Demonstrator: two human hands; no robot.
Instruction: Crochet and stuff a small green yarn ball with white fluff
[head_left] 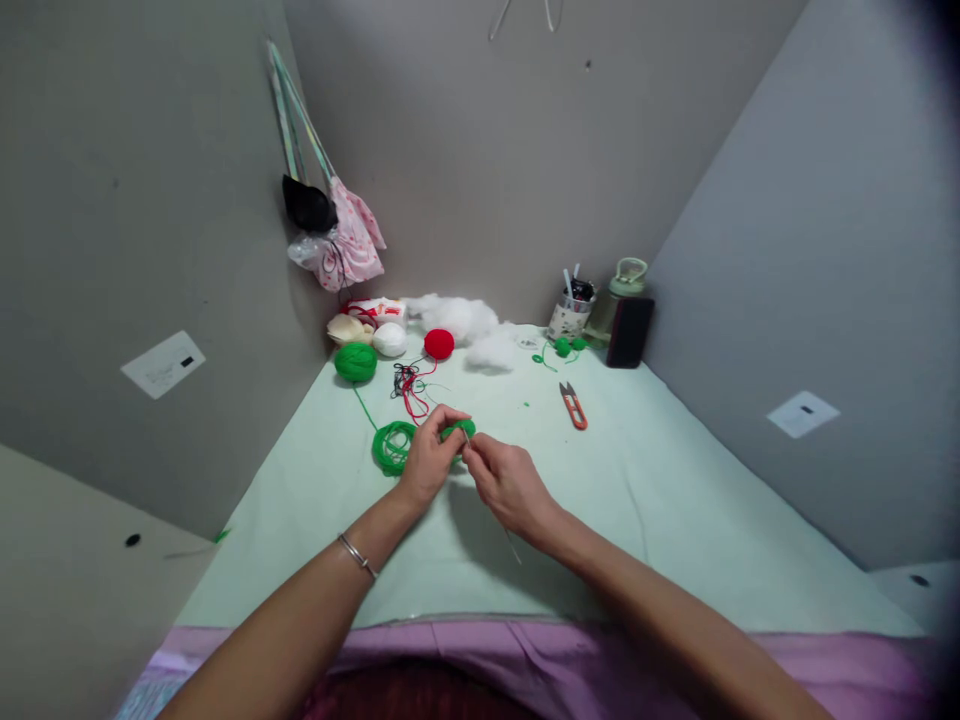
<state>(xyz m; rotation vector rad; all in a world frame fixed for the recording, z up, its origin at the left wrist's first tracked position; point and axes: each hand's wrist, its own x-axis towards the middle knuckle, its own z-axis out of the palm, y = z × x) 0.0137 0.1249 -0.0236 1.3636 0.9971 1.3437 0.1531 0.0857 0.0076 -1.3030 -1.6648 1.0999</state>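
Note:
My left hand [429, 458] is closed round a small green crocheted piece [463, 428], pinching it between thumb and fingers. Close beside it, my right hand [510, 485] grips a thin metal crochet hook [513, 546], whose far end meets the green piece; its back end sticks out below the palm. The exact tip is too small to make out. Loose coils of green yarn [391, 448] lie on the table just left of my left hand, with a strand running back to a green yarn ball [355, 362].
Behind my hands are a red yarn ball [439, 344], a white ball [390, 339], white stuffing [457, 318] and dark tangled yarn [405, 380]. Orange thread snips [574, 406], small green pieces [562, 347], a phone [630, 332], a pen cup [568, 318] and a bottle [606, 305] stand or lie right.

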